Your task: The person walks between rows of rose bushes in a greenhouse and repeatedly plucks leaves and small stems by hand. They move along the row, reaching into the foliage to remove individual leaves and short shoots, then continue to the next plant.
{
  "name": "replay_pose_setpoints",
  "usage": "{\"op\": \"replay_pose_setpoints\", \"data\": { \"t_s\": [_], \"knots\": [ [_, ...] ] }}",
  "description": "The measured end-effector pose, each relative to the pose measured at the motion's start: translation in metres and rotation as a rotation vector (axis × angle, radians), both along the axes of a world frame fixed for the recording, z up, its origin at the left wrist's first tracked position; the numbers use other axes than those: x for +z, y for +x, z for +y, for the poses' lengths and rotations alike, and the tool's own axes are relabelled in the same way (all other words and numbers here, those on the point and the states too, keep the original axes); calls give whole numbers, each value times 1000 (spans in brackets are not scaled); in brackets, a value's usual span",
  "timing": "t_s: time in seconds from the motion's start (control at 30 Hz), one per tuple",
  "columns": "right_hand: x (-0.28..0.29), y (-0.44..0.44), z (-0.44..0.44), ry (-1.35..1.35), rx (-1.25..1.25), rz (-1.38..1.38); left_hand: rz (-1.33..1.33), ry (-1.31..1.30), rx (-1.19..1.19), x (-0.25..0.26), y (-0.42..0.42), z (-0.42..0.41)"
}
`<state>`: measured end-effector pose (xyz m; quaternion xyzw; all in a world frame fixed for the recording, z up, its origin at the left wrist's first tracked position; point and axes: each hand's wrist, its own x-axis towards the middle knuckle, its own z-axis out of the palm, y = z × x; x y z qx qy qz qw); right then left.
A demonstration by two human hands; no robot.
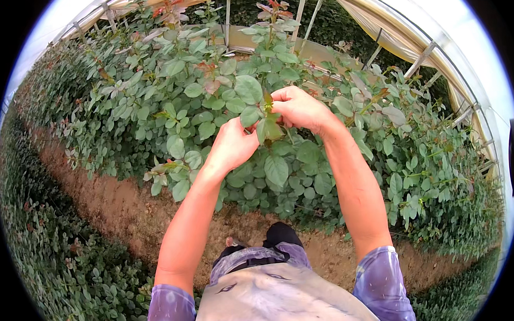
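Note:
A leafy rose shoot (pixel 267 107) rises between my two hands, with broad green leaves and a yellow-green tip. My left hand (pixel 235 144) pinches the shoot low on its left side, where a leaf (pixel 250 116) covers the fingertips. From the right, my right hand (pixel 299 108) closes thumb and fingers on the shoot's upper part. A paler, reddish-green leaf (pixel 269 130) hangs between the hands. The exact grip points on the stem are hidden by foliage. Below the hands, a large toothed leaf (pixel 276 170) faces up.
Dense rose bushes (pixel 111 110) run left and right in a row. Taller shoots with red young leaves (pixel 274 11) stand behind. A bare soil path (pixel 114 203) passes under my feet, with another planted row (pixel 74 268) at lower left. Greenhouse posts and plastic sheeting (pixel 388 20) edge the back.

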<state>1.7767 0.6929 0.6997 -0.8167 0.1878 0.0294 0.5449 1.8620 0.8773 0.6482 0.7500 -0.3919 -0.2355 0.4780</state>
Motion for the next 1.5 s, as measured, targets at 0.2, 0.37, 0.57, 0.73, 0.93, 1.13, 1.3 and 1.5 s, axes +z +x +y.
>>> {"op": "replay_pose_setpoints", "data": {
  "t_s": [0.2, 0.37, 0.57, 0.73, 0.93, 1.13, 1.3, 1.5],
  "knots": [
    [-39, -79, 67, -163, -343, -843, 401, -138, 94, -18, 16, -12],
    [-84, -33, 63, -398, -341, -375, 527, -121, 163, -23, 23, -21],
    [-112, -19, 32, -590, -304, -301, -41, -672, 438, -31, -10, -15],
    [-111, -18, 32, -454, -357, -406, -435, -599, 131, 12, -10, -13],
    [-108, -30, 27, -139, -342, -311, -601, -228, 18, 44, -8, -11],
    [-130, -38, 15, 421, -259, -178, -464, -61, -121, 55, -5, -2],
    [-153, -67, 22, 496, -255, -335, -156, -45, -403, 60, 11, 4],
    [-167, -120, 42, 551, -251, -304, -4, -73, -418, 57, 0, 12]
  ]
}}
